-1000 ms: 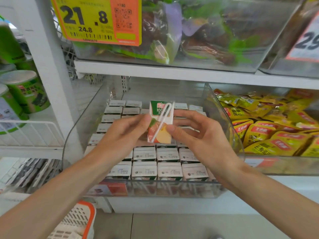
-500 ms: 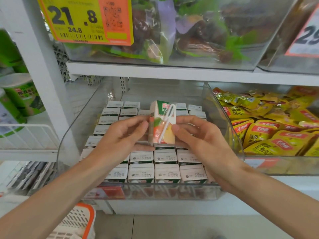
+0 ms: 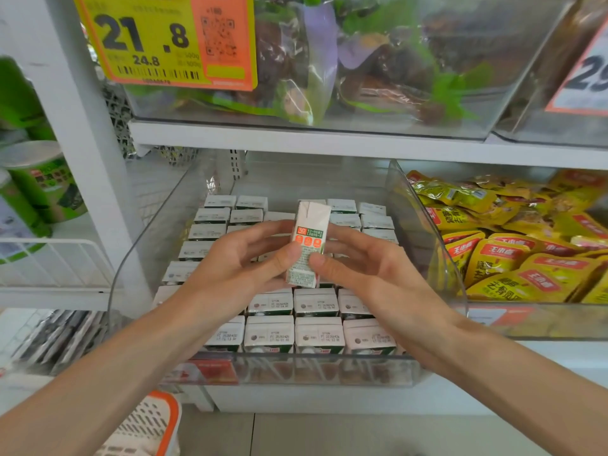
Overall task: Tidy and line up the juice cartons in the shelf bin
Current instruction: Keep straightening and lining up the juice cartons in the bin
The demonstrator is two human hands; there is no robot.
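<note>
1. The juice carton point(image 3: 307, 245) is held in the air above the middle rows of the clear shelf bin point(image 3: 424, 225), clear of the cartons below it.
2. Its long axis stands nearly upright, the folded top pointing up and toward the back of the shelf, leaning slightly right. The narrow white side with small print and a red-orange label faces the camera.
3. The left hand point(image 3: 237, 268) pinches the carton's lower left edge with the thumb in front and loosely spread fingers reaching behind.
4. The right hand point(image 3: 371, 271) pinches the lower right edge the same way, thumb in front and fingers partly open behind it.
5. The packed cartons point(image 3: 316, 302) stand upright in neat rows in the bin, white tops with printed date codes facing up.
6. The bin sits on a white shelf point(image 3: 329, 143) unit; a second clear bin of yellow snack pouches point(image 3: 513, 258) is just beside it on the right.
7. Above, a bin of bagged goods carries a yellow-orange price tag point(image 3: 164, 41) reading 21.8.
8. Green canisters point(image 3: 42, 185) stand on the left, above a white wire rack point(image 3: 49, 258).
9. A white basket with orange rim point(image 3: 148, 429) shows at the bottom left, over a grey floor.
</note>
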